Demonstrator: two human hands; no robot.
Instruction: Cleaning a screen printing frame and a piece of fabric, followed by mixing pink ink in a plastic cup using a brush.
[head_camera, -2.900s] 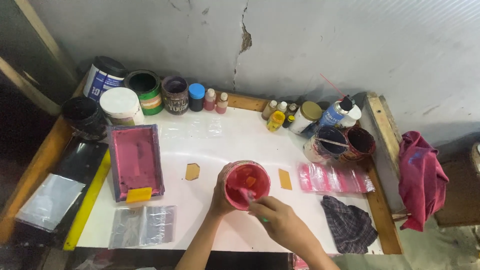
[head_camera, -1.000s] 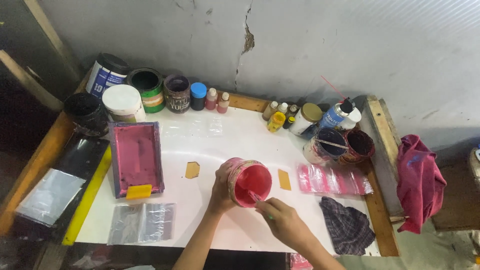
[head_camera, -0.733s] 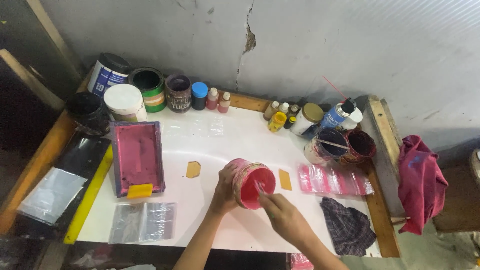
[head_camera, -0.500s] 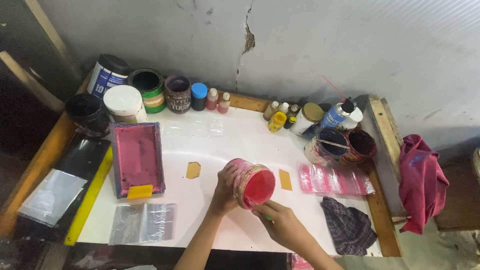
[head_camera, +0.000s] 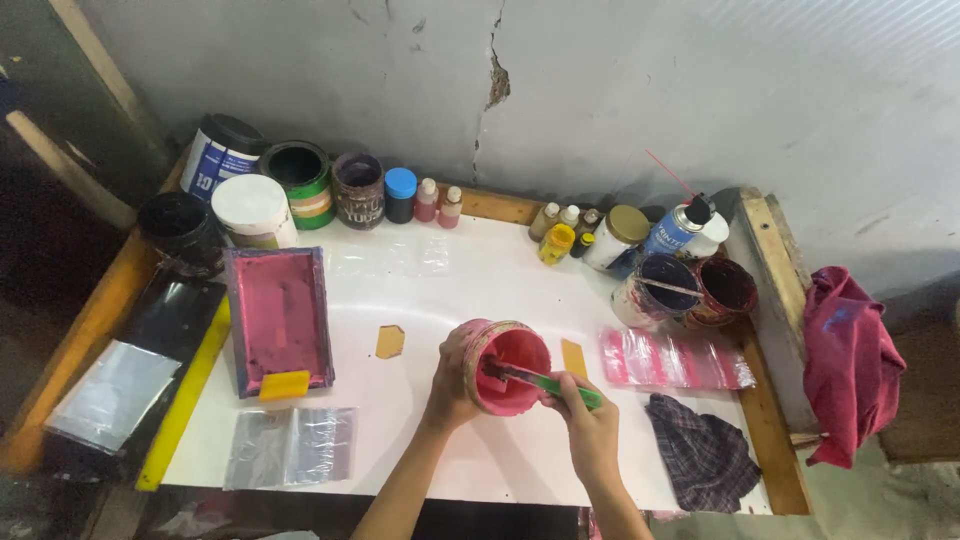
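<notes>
L hand (head_camera: 452, 385) wrapped round side of pink paint tub (head_camera: 508, 366), tilted w/ mouth toward cam, held just above white bench (head_camera: 480, 280) near front-centre. R hand (head_camera: 590, 425) clamped on green-handled tool (head_camera: 545, 381), blade end inside tub, smeared pink. Two small tan cards (head_camera: 390, 341) flat on bench, one either side of tub. Left of that: red-inked tray (head_camera: 278, 315) w/ yellow scraper (head_camera: 285, 385) at near end; clear plastic sheets (head_camera: 290, 445) just in front. Black screen frame w/ yellow edge (head_camera: 160, 370) at far left. Along back wall: row of tins & pots (head_camera: 300, 180), white-lidded tub (head_camera: 252, 208), small dropper bottles (head_camera: 560, 235), spray can (head_camera: 678, 228). Right side: two open pots (head_camera: 690, 288), stick across one; pink plastic bags (head_camera: 675, 358) beside; dark checked rag (head_camera: 703, 455) near R hand; red cloth (head_camera: 850, 360) hanging off bench's right end.
</notes>
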